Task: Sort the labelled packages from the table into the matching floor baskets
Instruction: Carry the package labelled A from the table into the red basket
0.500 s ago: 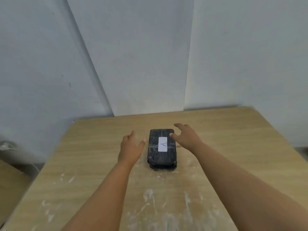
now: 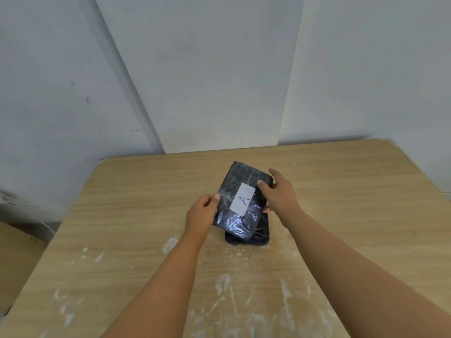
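Observation:
A black plastic-wrapped package (image 2: 234,215) with a white label marked "A" is lifted off the wooden table (image 2: 122,215) and tilted. My left hand (image 2: 201,213) grips its left edge and my right hand (image 2: 278,193) grips its right edge. Under it a second black package (image 2: 258,236) lies flat on the table, mostly hidden, and its label is not visible. No floor baskets are in view.
The table top has white paint smears near its front. Grey walls stand close behind the far edge. At the left, past the table's edge, there is a brown surface (image 2: 14,254) and a white cable (image 2: 7,197) on the floor.
Both hands closed on the sides of the "A" package and lifted it up and tilted it. That uncovered another black package lying beneath it.

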`<state>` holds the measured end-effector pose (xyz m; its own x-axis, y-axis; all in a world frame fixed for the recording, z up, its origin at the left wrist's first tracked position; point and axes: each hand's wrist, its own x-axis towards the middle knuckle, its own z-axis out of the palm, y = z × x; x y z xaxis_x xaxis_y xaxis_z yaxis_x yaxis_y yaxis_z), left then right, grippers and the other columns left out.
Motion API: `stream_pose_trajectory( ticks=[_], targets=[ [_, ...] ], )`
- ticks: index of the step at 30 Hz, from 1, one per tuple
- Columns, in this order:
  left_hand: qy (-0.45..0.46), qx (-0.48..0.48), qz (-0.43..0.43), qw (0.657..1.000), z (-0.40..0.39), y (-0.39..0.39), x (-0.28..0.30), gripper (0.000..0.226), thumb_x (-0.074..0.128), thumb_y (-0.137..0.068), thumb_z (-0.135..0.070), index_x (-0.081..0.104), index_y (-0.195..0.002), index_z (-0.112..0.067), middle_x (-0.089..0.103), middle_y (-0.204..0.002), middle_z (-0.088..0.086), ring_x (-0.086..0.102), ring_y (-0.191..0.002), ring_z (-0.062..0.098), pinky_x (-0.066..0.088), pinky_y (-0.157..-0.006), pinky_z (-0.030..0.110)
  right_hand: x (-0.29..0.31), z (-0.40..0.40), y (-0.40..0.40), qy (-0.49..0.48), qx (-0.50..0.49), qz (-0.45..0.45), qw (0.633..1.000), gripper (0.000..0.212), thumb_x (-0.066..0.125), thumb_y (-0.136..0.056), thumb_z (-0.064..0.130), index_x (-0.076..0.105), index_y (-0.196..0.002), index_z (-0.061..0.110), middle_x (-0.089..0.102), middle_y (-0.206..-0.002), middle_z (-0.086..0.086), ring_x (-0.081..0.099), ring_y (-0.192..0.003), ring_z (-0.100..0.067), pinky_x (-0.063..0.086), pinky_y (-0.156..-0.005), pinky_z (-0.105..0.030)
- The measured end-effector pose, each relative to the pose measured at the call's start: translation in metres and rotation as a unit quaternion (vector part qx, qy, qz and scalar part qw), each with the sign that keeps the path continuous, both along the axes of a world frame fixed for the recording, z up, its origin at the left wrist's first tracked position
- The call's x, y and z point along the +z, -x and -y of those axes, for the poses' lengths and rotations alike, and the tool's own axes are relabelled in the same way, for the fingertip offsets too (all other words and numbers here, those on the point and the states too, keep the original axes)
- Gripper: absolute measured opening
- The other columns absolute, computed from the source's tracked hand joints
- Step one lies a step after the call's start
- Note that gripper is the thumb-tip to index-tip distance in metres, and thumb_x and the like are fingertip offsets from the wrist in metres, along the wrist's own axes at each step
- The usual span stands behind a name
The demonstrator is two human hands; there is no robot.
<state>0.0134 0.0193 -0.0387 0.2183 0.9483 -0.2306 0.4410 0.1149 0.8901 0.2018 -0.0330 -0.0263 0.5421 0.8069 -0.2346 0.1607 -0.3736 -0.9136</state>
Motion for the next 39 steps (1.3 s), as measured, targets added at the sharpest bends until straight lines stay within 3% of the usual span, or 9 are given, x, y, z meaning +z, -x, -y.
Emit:
stream_pose_trajectory(
  ticks=[3, 7, 9, 12, 16, 19, 21, 29, 39],
  targets=[
    [0.017, 0.038, 0.079, 0.996, -0.001, 0.004, 0.015, 0.029, 0.059, -0.083, -0.054, 0.071, -0.087, -0.028, 0.074, -0.093, -0.001, 0.069, -0.09, 0.023, 0.056, -0.083, 0.043, 0.013, 0.021, 0.009, -0.041, -0.024, -0.03, 0.998, 0.057, 0.06, -0.09, 0.031, 0.04, -0.143, 0.024, 0.059, -0.117, -0.015, 0.069, -0.083, -0.025, 0.061, -0.055, -0.034],
    [-0.012, 0.089, 0.132, 0.987, 0.011, 0.003, 0.045, 0.023, 0.07, -0.079, -0.048, 0.07, -0.081, -0.025, 0.071, -0.089, -0.003, 0.066, -0.081, 0.017, 0.053, -0.071, 0.032, 0.025, 0.06, 0.02, -0.083, -0.022, -0.059, 0.995, 0.042, 0.058, -0.093, 0.032, 0.049, -0.131, 0.02, 0.066, -0.099, -0.008, 0.066, -0.077, -0.019, 0.057, -0.055, -0.027],
    [-0.031, 0.092, 0.13, 0.987, 0.02, 0.002, 0.055, 0.032, 0.073, -0.074, -0.051, 0.07, -0.085, -0.021, 0.071, -0.094, -0.001, 0.067, -0.083, 0.017, 0.055, -0.073, 0.033, 0.03, 0.079, 0.021, -0.082, -0.027, -0.049, 0.995, 0.042, 0.059, -0.089, 0.042, 0.052, -0.125, 0.022, 0.063, -0.104, -0.01, 0.065, -0.083, -0.018, 0.057, -0.058, -0.028],
    [-0.045, 0.079, 0.115, 0.989, 0.029, -0.001, 0.064, 0.042, 0.076, -0.067, -0.057, 0.069, -0.083, -0.019, 0.071, -0.089, -0.001, 0.068, -0.082, 0.019, 0.055, -0.077, 0.038, 0.034, 0.098, 0.015, -0.06, -0.041, -0.024, 0.997, 0.063, 0.057, -0.07, 0.068, 0.055, -0.117, 0.026, 0.056, -0.119, -0.012, 0.062, -0.098, -0.02, 0.057, -0.083, -0.045],
    [-0.039, 0.041, 0.11, 0.992, 0.036, -0.014, 0.071, 0.035, 0.077, -0.069, -0.051, 0.066, -0.07, -0.018, 0.067, -0.075, -0.003, 0.062, -0.07, 0.015, 0.05, -0.067, 0.032, 0.046, 0.102, -0.005, -0.054, -0.044, -0.065, 0.995, 0.065, 0.057, -0.078, 0.066, 0.048, -0.128, 0.026, 0.06, -0.118, -0.007, 0.063, -0.103, -0.022, 0.052, -0.094, -0.046],
    [-0.032, 0.007, 0.095, 0.995, 0.033, -0.03, 0.072, 0.036, 0.078, -0.07, -0.049, 0.064, -0.069, -0.016, 0.067, -0.07, -0.003, 0.061, -0.064, 0.013, 0.047, -0.06, 0.027, 0.049, 0.096, -0.018, -0.046, -0.031, -0.102, 0.993, 0.067, 0.053, -0.08, 0.068, 0.038, -0.137, 0.035, 0.066, -0.11, -0.005, 0.068, -0.098, -0.024, 0.056, -0.091, -0.047],
    [-0.031, -0.011, 0.083, 0.996, 0.027, -0.045, 0.075, 0.037, 0.078, -0.069, -0.05, 0.064, -0.069, -0.015, 0.067, -0.07, -0.002, 0.061, -0.063, 0.013, 0.046, -0.061, 0.028, 0.048, 0.091, -0.024, -0.052, -0.033, -0.108, 0.992, 0.063, 0.051, -0.081, 0.068, 0.041, -0.135, 0.038, 0.068, -0.113, -0.004, 0.069, -0.098, -0.023, 0.058, -0.088, -0.047],
    [-0.043, -0.089, 0.055, 0.994, 0.021, -0.134, 0.092, 0.037, 0.077, -0.068, -0.053, 0.065, -0.072, -0.017, 0.071, -0.08, -0.001, 0.064, -0.069, 0.014, 0.047, -0.063, 0.028, 0.056, 0.106, -0.085, -0.11, -0.127, -0.079, 0.983, 0.04, 0.047, -0.095, 0.047, 0.054, -0.131, 0.03, 0.069, -0.115, 0.004, 0.067, -0.101, -0.017, 0.057, -0.087, -0.04],
    [-0.002, -0.203, 0.105, 0.973, 0.105, -0.343, 0.093, 0.026, 0.073, -0.077, -0.046, 0.067, -0.091, -0.025, 0.073, -0.095, -0.004, 0.07, -0.082, 0.014, 0.055, -0.071, 0.032, 0.055, 0.205, -0.273, -0.131, -0.252, -0.057, 0.957, 0.036, 0.047, -0.096, 0.045, 0.058, -0.126, 0.029, 0.069, -0.11, 0.005, 0.067, -0.097, -0.015, 0.056, -0.081, -0.033]
  ],
)
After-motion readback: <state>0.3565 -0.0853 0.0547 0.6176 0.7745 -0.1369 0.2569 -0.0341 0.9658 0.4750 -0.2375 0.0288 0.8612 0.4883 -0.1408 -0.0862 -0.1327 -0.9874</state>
